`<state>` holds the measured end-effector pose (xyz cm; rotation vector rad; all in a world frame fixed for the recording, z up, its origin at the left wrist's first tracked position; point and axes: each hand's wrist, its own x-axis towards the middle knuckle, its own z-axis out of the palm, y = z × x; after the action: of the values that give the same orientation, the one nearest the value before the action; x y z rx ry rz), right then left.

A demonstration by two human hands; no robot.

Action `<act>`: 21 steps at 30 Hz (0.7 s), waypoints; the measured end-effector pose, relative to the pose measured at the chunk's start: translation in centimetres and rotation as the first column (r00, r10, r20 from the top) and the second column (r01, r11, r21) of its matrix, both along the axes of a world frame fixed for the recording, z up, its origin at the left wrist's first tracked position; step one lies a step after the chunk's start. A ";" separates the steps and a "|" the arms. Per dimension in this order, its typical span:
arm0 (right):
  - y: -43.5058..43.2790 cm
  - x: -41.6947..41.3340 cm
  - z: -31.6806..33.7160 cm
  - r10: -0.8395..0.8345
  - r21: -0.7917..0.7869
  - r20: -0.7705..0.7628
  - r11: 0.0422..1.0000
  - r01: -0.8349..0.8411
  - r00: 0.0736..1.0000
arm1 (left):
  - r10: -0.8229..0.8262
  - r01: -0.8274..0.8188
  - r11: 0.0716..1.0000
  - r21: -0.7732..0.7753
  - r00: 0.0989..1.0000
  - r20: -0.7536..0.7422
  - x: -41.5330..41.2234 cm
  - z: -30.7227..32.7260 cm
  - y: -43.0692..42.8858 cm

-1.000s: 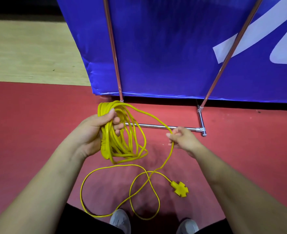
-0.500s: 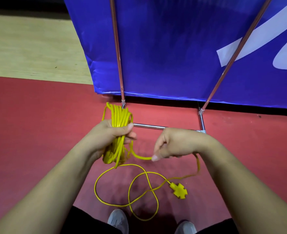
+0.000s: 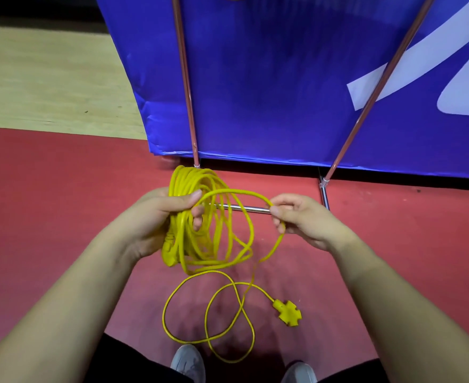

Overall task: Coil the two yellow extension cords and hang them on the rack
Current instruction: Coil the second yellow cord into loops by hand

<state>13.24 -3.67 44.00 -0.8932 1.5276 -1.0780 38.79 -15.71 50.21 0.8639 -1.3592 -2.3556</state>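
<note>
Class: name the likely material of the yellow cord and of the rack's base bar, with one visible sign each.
The yellow cord looks plastic-sheathed and smooth: it bends into loose loops. The rack's base bar is likely polished metal: silvery with bright glints.

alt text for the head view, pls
A person's left hand grips a bundle of coiled yellow extension cord while the right hand pinches a loop. Loose cord and its cross-shaped yellow socket lie on the red floor.

Red floor [image 3: 48, 217] bearing loose loops of yellow extension cord [image 3: 240, 309], its cross-shaped socket [image 3: 288, 313], the rack base bar [image 3: 261, 209] and grey shoes [image 3: 187, 363].
</note>
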 end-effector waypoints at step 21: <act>-1.8 2.7 2.5 0.118 -0.181 -0.154 0.973 -0.145 0.981 | -0.013 0.013 1.000 0.019 1.000 -0.009 -1.3 -0.7 2.0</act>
<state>15.92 -5.51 46.51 -1.2108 1.4739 -1.0963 37.48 -13.69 49.50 0.8509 -1.3453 -2.3827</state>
